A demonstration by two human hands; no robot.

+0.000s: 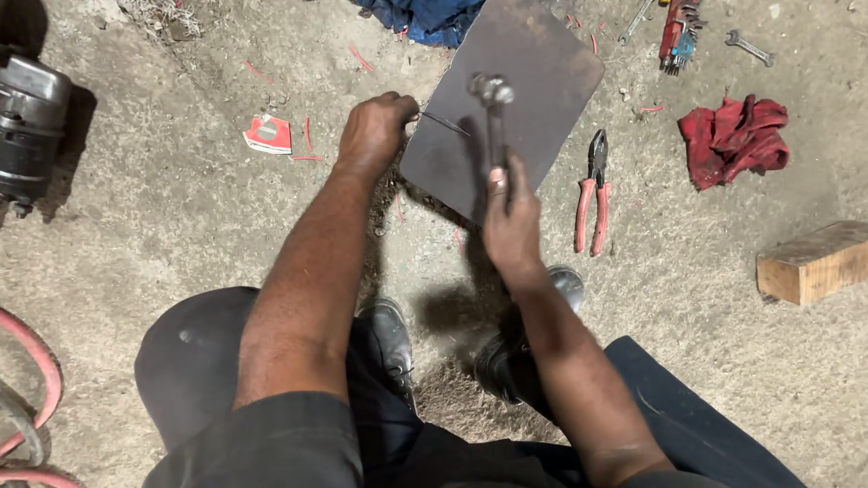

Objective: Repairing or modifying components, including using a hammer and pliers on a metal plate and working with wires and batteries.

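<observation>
Head view: I see my right hand (512, 222) clamped around a hammer (494, 117) handle, its head raised over a dark metal plate (534, 67) on the floor (164, 225). My left hand (374, 131) is closed on a thin rod (446, 124) lying at the plate's near edge. Red-handled pliers (593, 195) lie just right of the right hand. I see no containers.
</observation>
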